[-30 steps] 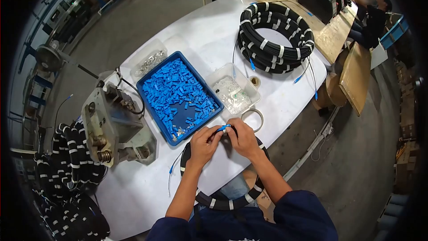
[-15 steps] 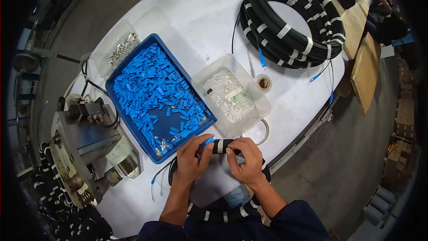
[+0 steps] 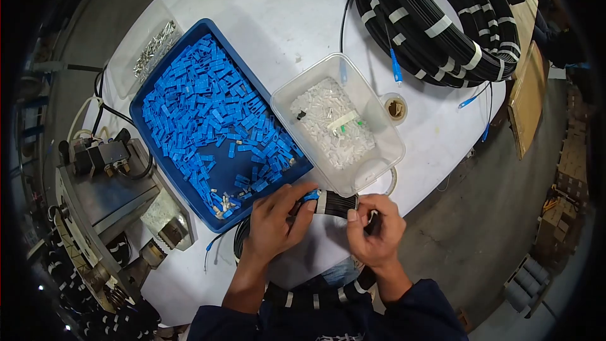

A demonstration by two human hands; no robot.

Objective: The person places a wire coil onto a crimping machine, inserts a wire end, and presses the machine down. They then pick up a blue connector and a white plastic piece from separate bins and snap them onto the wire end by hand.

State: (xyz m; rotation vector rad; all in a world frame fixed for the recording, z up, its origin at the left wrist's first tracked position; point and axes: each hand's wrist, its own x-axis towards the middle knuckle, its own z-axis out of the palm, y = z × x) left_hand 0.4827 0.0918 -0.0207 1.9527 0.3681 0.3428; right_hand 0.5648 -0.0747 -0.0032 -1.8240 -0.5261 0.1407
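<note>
A coil of black cable [image 3: 339, 204], bound with white tape bands, lies at the table's front edge and over the lap. My left hand [image 3: 276, 220] is closed at the coil's upper side, with a small blue connector [image 3: 311, 196] between thumb and fingers, against the cable. My right hand [image 3: 377, 232] pinches the coil a little to the right, thumb and forefinger together at the strands. Just beyond the hands stands a clear plastic box [image 3: 386, 163] of small translucent parts. The fingers partly cover the coil.
A blue tray [image 3: 137, 117] of blue connector housings stands left of the clear box, beside a clear tray of metal parts [image 3: 154, 49]. A metal bench machine [image 3: 113, 183] sits at left. A large taped cable coil [image 3: 435, 25] and a tape roll [image 3: 396, 108] lie at right.
My right hand has moved right along the coil, away from my left hand, exposing more cable between them. The view has shifted slightly closer to the table.
</note>
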